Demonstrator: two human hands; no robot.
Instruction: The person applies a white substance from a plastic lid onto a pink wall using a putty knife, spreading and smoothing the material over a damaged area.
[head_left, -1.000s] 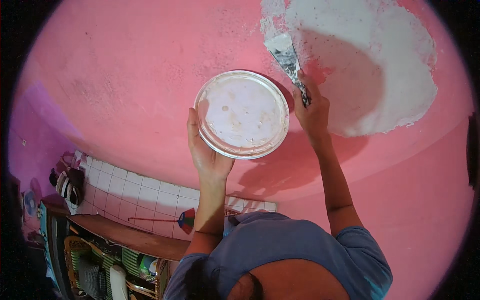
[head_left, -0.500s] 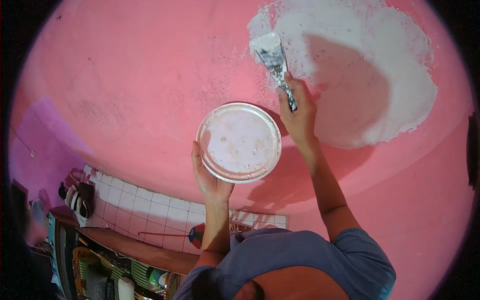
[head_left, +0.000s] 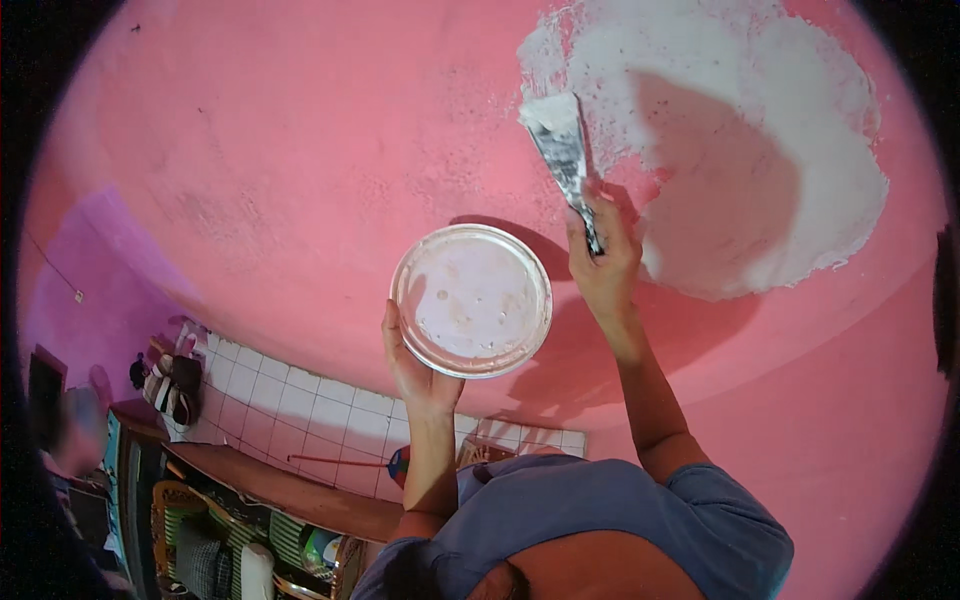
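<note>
My right hand [head_left: 608,250] is closed round the handle of a putty knife [head_left: 562,150], blade up. White putty covers the tip of the blade, which is at the left edge of a large whitish putty patch [head_left: 840,170] on the pink wall [head_left: 330,130]; whether it touches the wall I cannot tell. My left hand [head_left: 420,375] grips a round, pale bucket lid [head_left: 472,300] from below, thumb at its left rim. Small smears and lumps of putty lie on the lid. The fingers under it are hidden.
Below the wall runs a white tiled floor [head_left: 300,400], with a red-handled stick [head_left: 335,461] on it. Bags [head_left: 175,385] lie at the left by a purple wall [head_left: 110,260]. A wooden cabinet edge [head_left: 290,490] and a chair with green slats [head_left: 200,510] stand lower left.
My right hand has drawn the putty knife downward and slightly right, away from its earlier spot on the patch's edge. The lid has shifted a little down and left. The view has shifted slightly.
</note>
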